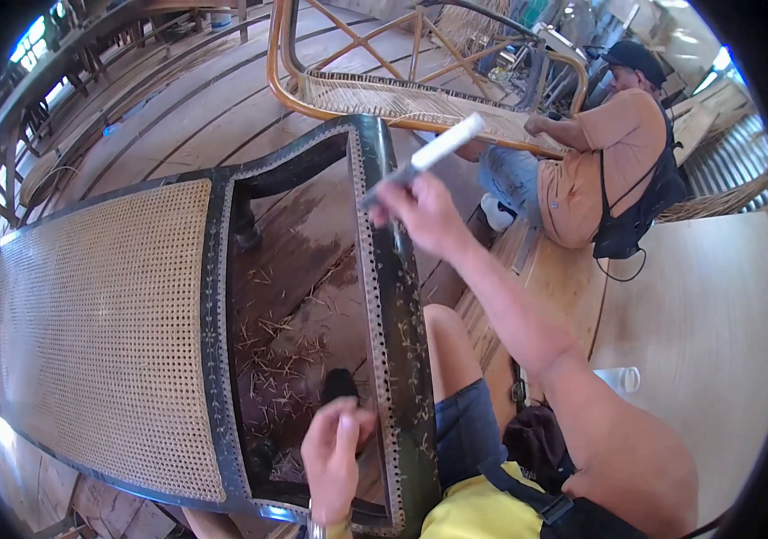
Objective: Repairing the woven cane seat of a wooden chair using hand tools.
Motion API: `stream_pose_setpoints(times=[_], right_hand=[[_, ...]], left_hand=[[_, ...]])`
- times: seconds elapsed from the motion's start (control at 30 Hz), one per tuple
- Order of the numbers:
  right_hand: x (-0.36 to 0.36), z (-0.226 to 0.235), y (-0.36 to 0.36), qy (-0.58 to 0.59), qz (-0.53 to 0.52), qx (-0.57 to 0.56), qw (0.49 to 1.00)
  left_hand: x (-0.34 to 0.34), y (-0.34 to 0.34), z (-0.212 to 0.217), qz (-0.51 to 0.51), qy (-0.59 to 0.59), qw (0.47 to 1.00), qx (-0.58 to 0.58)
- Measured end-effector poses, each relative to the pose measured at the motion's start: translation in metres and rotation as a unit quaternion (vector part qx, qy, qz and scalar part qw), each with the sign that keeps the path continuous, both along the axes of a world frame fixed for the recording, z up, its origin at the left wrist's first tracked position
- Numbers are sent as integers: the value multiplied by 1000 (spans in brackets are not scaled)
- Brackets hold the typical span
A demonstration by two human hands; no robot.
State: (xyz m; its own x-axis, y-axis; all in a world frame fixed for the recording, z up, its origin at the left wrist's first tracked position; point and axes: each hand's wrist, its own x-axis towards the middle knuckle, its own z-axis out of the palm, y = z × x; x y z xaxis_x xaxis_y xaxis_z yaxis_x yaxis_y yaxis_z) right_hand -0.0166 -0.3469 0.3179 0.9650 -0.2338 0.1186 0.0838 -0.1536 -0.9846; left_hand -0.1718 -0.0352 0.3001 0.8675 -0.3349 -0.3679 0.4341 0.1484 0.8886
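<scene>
Item: dark wooden frame (413, 359), painted with small pale motifs, lying before me at lap level, its near rail beside my thigh. Judged heavy and stiff; the smooth paint may be slippery. Best hold: the thick outer side of the rail, clear of the row of small holes along its inner edge.

Item: woven cane panel (101, 332), set in the left part of the frame. Judged light, springy and easily broken; better not gripped or leaned on.

Item: white-and-grey tool (449, 142), slim, above the rail's far end. Judged light and rigid; hold by the middle.

Item: my right hand (418, 214), fingers closed around the tool, white end pointing up and away.

Item: my left hand (330, 454), fingers curled, thumb raised, over the open bay beside the rail's near end. Whether it pinches anything, I cannot tell.

Surroundings: straw-coloured scraps (281, 359) on the floor under the bay; a co-worker (617, 162) seated at a brown bentwood frame (278, 63).
</scene>
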Motion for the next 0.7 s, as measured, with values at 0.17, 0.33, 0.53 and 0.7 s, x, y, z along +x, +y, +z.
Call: stream_pose_setpoints(times=[0.17,0.33,0.53,0.7], right_hand=[[106,-22,-92,-44,-71,-25,996],[153,-24,-97,-9,-63,-84,994],[158,-15,-83,35,-100,-326,939],[163,-18,-92,-11,-107,-419,901]], left_hand=[[-49,81,-24,27,-88,945,315],[-83,120,-59,-31,-231,876,423],[-87,122,-67,29,-277,885,374],[-85,125,-69,23,-274,887,371]])
